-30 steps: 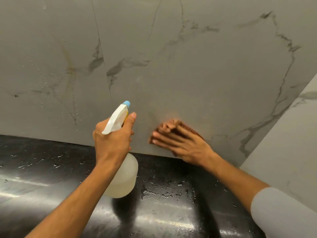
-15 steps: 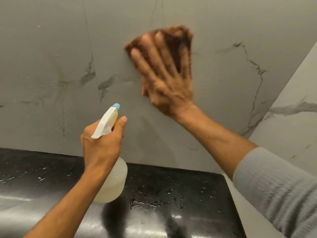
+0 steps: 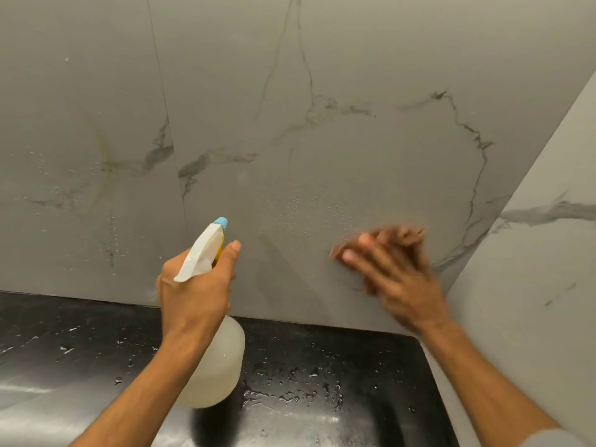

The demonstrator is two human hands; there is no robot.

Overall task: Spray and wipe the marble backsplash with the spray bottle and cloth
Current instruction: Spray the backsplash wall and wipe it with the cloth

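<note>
The grey marble backsplash with dark veins fills the upper view; fine droplets speckle it at centre. My left hand grips a translucent spray bottle with a white trigger head and blue nozzle, pointed at the wall. My right hand lies flat against the lower right of the backsplash, blurred by motion. It presses a brown cloth that shows only at the fingertips; most of it is hidden under the palm.
A glossy black countertop runs below the wall, wet with puddles and droplets. A second marble wall meets the backsplash at a corner on the right. A vertical tile seam crosses the backsplash at left.
My right hand with the cloth swept from low on the wall up high, then back down to the lower right. The left hand holds the bottle nearly still.
</note>
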